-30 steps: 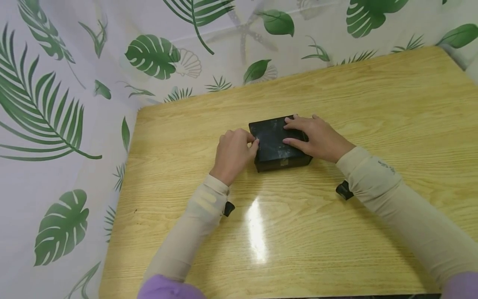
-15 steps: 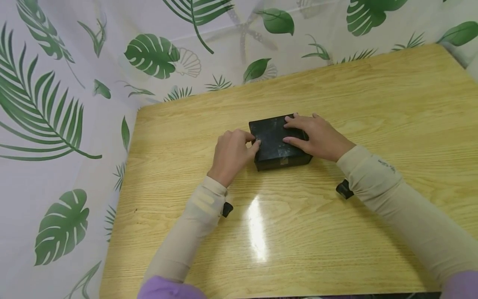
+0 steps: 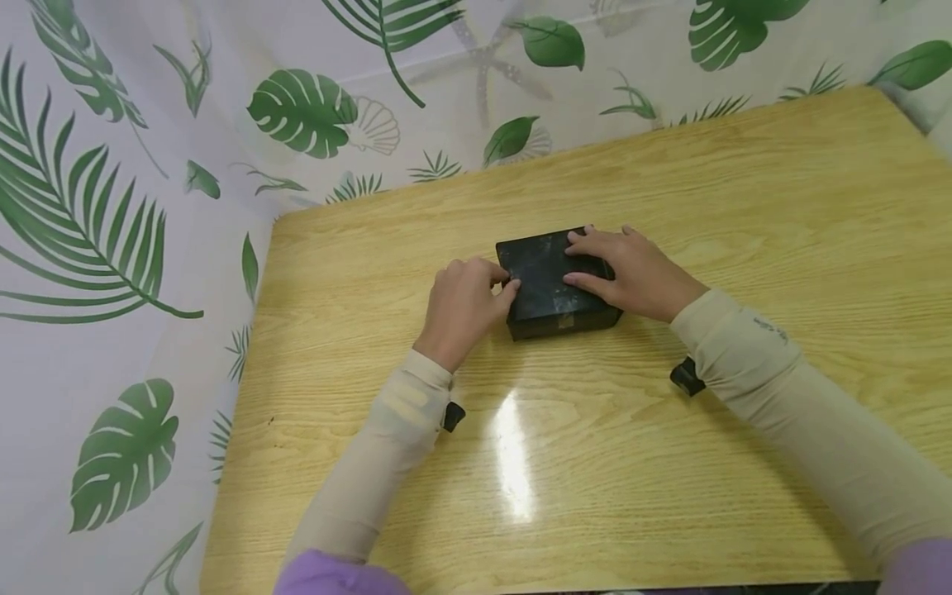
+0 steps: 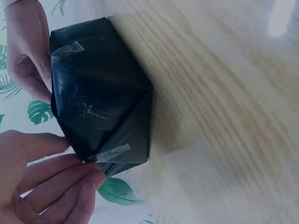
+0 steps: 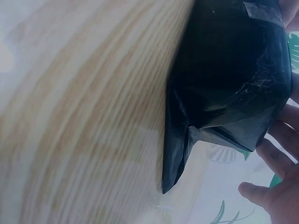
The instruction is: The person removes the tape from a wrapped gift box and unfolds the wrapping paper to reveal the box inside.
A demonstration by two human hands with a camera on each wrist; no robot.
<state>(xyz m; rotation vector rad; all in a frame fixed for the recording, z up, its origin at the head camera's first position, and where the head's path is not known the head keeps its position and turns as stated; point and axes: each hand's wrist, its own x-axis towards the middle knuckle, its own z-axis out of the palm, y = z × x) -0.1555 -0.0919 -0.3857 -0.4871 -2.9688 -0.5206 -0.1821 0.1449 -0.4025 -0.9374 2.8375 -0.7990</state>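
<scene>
A box wrapped in black plastic film (image 3: 539,281) lies on the table. My left hand (image 3: 463,310) pinches its left end, thumb on the top edge and fingers at the side. There, in the left wrist view, a strip of clear tape (image 4: 112,152) crosses the folded film beside my fingertips. Another clear tape piece (image 4: 68,49) sticks to the long front side. My right hand (image 3: 638,277) rests on the right part of the top with its fingers spread. In the right wrist view, a loose flap of film (image 5: 175,156) juts from the right end along the tabletop.
The wood-grain table (image 3: 357,330) extends around the box on all sides. A leaf-print cloth (image 3: 446,99) hangs behind it and along the left. Beneath each sleeved wrist sits a small black camera mount (image 3: 686,377).
My left wrist has shifted very slightly left, with the fingers still at the box's left end. The right hand and the box look unmoved.
</scene>
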